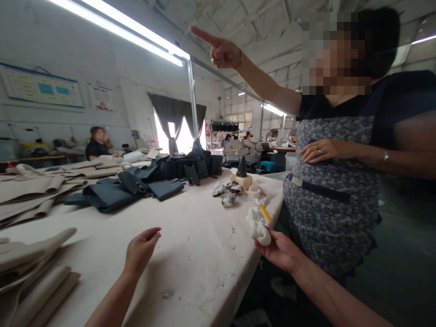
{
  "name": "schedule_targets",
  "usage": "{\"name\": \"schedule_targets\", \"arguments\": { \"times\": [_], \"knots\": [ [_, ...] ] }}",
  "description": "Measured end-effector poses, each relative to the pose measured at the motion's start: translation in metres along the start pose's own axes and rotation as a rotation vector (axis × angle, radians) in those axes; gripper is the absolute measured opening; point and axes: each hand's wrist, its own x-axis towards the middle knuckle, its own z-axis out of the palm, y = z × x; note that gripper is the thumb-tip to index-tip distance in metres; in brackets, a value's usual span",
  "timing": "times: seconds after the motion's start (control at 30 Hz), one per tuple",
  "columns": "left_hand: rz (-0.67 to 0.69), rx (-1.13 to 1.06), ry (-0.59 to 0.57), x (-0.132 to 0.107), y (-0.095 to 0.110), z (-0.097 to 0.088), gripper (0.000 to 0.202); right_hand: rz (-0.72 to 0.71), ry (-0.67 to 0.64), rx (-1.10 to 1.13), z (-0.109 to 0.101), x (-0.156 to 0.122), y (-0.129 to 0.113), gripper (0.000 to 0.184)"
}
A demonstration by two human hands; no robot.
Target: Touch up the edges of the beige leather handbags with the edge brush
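Workshop hall under long strip lights; broad cream desk, scuffed and speckled. At the near left corner, stacked beige fabric strips, folded flat. Beyond the far left edge, a seated person in dark clothing. Toward the far middle, a heap of dark blue-grey fabric pieces.

Left hand poised over the desk near the front edge, released, fingers loosely curled, grasping nothing.

Toward the far right corner, a black cone upright on a pale block, with small crumpled rags just beside it.

Right hand just off the desk's right edge, clasped from below around a white cloth wad: soft, crumpled, bunched into lumps, rounded lower end between thumb and fingers, upper end up against the desk's edge. Yellow stick-like piece at the top of the wad; contact unclear.

Just beside the right edge, a standing co-worker in a floral apron, one hand pointing up and leftward, other hand flat on the apron.
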Motion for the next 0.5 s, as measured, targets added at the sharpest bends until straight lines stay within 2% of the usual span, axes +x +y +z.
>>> {"name": "schedule_targets", "arguments": {
  "times": [0.03,0.13,0.2,0.3,0.37,0.43,0.5],
  "knots": [
    [-0.032,-0.102,-0.042,-0.006,0.017,0.000,0.046,0.018,-0.003,0.047,0.007,-0.003,0.001,0.012],
    [-0.038,-0.314,-0.414,-0.030,0.060,0.012,0.052,0.040,-0.030,0.166,0.033,-0.013,0.018,0.015],
    [-0.006,-0.349,-0.602,-0.048,0.076,0.026,0.064,0.046,-0.059,0.256,0.052,-0.021,0.035,0.016],
    [0.059,-0.442,-0.644,-0.070,0.083,0.048,0.079,0.049,-0.199,0.362,0.080,-0.029,0.060,0.017],
    [0.076,-0.520,-0.647,-0.081,0.084,0.056,0.072,0.050,-0.274,0.387,0.096,-0.029,0.075,0.028],
    [0.050,-0.567,-0.609,-0.090,0.087,0.059,0.061,0.066,-0.269,0.392,0.107,-0.029,0.086,0.041],
    [-0.002,-0.600,-0.512,-0.098,0.091,0.058,0.057,0.081,-0.239,0.372,0.113,-0.029,0.094,0.048]
  ]
}}
